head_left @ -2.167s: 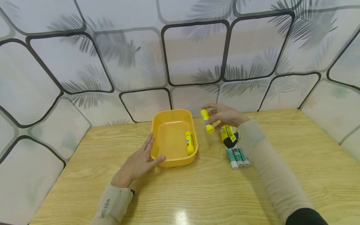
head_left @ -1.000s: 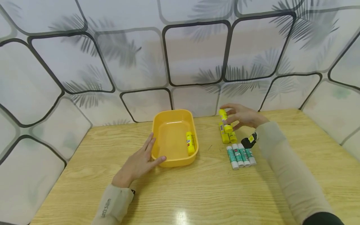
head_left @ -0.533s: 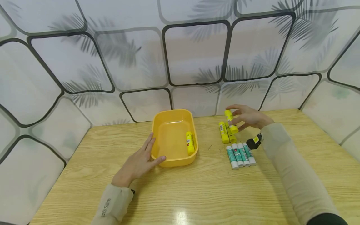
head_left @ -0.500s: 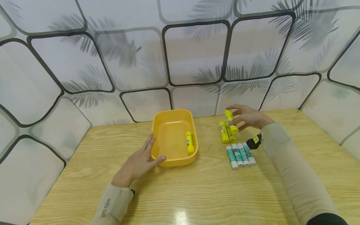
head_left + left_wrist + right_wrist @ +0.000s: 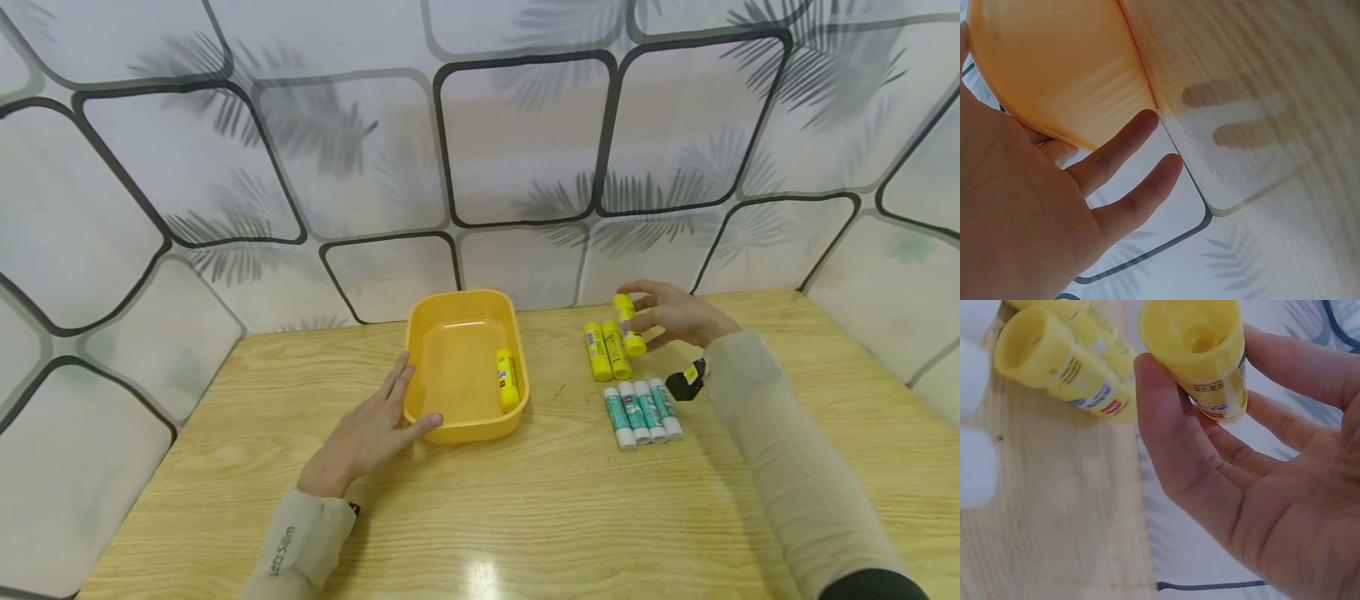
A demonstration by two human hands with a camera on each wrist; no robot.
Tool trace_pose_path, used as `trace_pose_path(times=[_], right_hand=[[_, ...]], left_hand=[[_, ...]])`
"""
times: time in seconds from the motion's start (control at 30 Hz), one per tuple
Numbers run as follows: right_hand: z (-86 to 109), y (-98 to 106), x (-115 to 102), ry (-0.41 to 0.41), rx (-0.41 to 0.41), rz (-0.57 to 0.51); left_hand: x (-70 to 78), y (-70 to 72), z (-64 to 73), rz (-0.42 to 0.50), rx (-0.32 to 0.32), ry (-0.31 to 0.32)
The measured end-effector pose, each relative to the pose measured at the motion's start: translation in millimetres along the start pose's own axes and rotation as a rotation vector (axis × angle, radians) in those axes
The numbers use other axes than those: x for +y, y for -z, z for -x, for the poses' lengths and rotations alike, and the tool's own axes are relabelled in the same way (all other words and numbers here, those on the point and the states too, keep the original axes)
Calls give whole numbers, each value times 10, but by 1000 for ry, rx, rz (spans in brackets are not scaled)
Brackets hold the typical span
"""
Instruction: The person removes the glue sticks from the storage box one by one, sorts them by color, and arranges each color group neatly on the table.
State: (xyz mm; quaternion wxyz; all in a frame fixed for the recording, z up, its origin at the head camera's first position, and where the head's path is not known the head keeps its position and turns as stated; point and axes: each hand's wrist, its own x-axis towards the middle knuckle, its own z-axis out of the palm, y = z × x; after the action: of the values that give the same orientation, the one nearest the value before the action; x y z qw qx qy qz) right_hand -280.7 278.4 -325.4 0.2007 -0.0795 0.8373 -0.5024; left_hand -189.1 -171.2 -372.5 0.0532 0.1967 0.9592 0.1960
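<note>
My right hand (image 5: 678,315) pinches a yellow glue stick (image 5: 634,343) between thumb and fingers at the back right. In the right wrist view this glue stick (image 5: 1213,387) shows its hollow-looking end. Just left of it, two yellow glue sticks, an outer one (image 5: 597,352) and an inner one (image 5: 617,350), lie side by side on the table. My left hand (image 5: 371,442) rests against the left side of a yellow tray (image 5: 465,432), fingers extended along the wall, thumb at the front corner. One yellow glue stick (image 5: 507,381) lies inside along the tray's right wall.
Several green-and-white glue sticks (image 5: 636,413) lie in a row in front of the yellow pair. The wooden table (image 5: 450,517) ends at a patterned backdrop (image 5: 517,258) behind the tray. A black wrist device (image 5: 686,382) hangs under my right wrist, close above that row.
My right hand has carried the yellow glue stick rightward, from between tray and yellow pair, over the pair, to their right side. The left hand and tray stay put.
</note>
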Motion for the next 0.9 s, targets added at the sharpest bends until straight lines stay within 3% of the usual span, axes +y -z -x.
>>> trace_pose_path(times=[0.9], right_hand=[[-49, -34, 280, -94, 27, 44]], left_hand=[[-6, -9, -3, 3, -2, 0]])
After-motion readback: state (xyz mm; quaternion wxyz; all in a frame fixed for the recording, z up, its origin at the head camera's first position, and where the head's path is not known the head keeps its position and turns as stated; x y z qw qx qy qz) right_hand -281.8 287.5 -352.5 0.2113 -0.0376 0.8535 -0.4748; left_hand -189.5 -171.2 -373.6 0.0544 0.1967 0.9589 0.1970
